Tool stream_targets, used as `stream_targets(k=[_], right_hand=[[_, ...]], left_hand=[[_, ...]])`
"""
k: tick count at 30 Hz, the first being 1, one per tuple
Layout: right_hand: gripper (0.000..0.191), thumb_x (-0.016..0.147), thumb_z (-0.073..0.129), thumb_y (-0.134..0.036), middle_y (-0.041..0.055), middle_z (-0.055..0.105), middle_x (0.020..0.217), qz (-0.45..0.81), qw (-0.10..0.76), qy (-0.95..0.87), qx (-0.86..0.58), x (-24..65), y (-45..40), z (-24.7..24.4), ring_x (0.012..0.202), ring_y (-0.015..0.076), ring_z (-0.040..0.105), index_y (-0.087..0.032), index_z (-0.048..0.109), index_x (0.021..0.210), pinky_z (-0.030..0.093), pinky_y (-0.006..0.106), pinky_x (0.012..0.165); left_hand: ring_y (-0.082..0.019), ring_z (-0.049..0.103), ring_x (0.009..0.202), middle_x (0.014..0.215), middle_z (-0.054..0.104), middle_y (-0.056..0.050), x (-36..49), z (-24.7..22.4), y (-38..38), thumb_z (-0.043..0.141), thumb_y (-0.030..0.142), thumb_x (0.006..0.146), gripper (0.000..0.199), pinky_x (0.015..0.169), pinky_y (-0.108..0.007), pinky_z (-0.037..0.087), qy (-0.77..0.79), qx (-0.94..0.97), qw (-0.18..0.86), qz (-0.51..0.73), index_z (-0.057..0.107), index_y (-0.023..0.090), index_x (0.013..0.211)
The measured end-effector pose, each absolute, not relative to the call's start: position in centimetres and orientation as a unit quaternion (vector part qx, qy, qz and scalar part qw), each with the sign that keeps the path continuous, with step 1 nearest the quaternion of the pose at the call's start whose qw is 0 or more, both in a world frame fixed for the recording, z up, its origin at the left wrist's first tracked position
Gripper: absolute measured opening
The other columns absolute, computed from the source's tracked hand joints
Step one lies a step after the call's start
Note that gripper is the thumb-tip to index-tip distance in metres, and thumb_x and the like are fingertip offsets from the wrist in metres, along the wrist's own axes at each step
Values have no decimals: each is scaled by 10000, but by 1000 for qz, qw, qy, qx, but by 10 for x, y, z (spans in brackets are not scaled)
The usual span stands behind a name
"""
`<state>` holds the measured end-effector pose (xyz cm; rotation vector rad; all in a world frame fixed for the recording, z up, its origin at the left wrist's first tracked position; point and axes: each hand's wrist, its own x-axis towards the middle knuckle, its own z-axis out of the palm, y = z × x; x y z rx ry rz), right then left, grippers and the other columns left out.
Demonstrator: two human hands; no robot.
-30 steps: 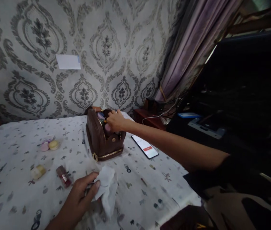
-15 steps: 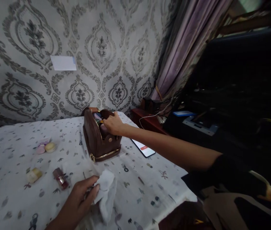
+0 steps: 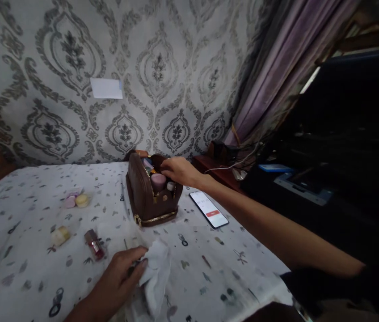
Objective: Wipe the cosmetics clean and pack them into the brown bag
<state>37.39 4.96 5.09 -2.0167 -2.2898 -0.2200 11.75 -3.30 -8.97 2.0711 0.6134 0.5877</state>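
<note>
A brown bag (image 3: 139, 192) with gold zips stands unzipped on the patterned white cloth, and a pink round item (image 3: 158, 181) and other small things show inside. My right hand (image 3: 179, 171) reaches over its right edge, fingers bent down into the opening; what they hold, if anything, is hidden. Lower down, my left hand (image 3: 122, 273) pinches a crumpled white tissue (image 3: 157, 273) between thumb and fingers. To its left lies a small tube with a dark red end (image 3: 94, 244). Beyond it are a cream-and-yellow piece (image 3: 60, 235) and a yellow round sponge (image 3: 82, 201) beside a pink one (image 3: 70, 201).
A phone (image 3: 208, 209) with a lit screen lies right of the bag. Behind the cloth rises a patterned wall (image 3: 156, 112) with a white card (image 3: 107, 88). Cables (image 3: 233, 166) and a purple curtain (image 3: 270, 71) are at the right.
The view has turned left, so things sit further right. My right hand has shifted toward the bag's right edge, uncovering the pink round item. My left hand still pinches the tissue.
</note>
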Motion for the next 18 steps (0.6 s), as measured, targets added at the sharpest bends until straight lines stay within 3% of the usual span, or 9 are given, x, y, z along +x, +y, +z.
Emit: stream_targets(k=[5, 10, 15, 18], right_hand=[[291, 917, 561, -301, 29, 652, 671, -81, 219, -726, -647, 370, 20, 22, 619, 139, 538, -168, 622, 664, 305, 260, 581], [429, 943, 512, -311, -24, 442, 530, -82, 415, -739, -525, 343, -17, -16, 519, 103, 407, -197, 392, 547, 301, 254, 551], [463, 953, 505, -238, -45, 345, 515, 29, 449, -774, -446, 310, -35, -40, 497, 86, 327, -199, 295, 542, 282, 258, 542], [470, 951, 509, -285, -44, 335, 530, 121, 447, -769, -441, 292, -35, -52, 503, 84, 324, -198, 294, 543, 257, 253, 519]], left_hand=[[-131, 562, 673, 709, 578, 5, 117, -93, -33, 412, 356, 978, 296, 646, -209, 403, 251, 832, 426, 251, 568, 176, 803], [-107, 477, 615, 653, 468, 36, 117, -83, -29, 400, 295, 964, 261, 618, -217, 355, 227, 823, 451, 261, 451, 190, 730], [-99, 402, 575, 608, 381, 52, 114, -77, -25, 417, 297, 941, 283, 570, -229, 306, 258, 809, 446, 283, 369, 202, 679], [-87, 333, 521, 562, 313, 70, 111, -73, -24, 434, 286, 913, 270, 516, -226, 264, 286, 788, 450, 309, 362, 207, 666]])
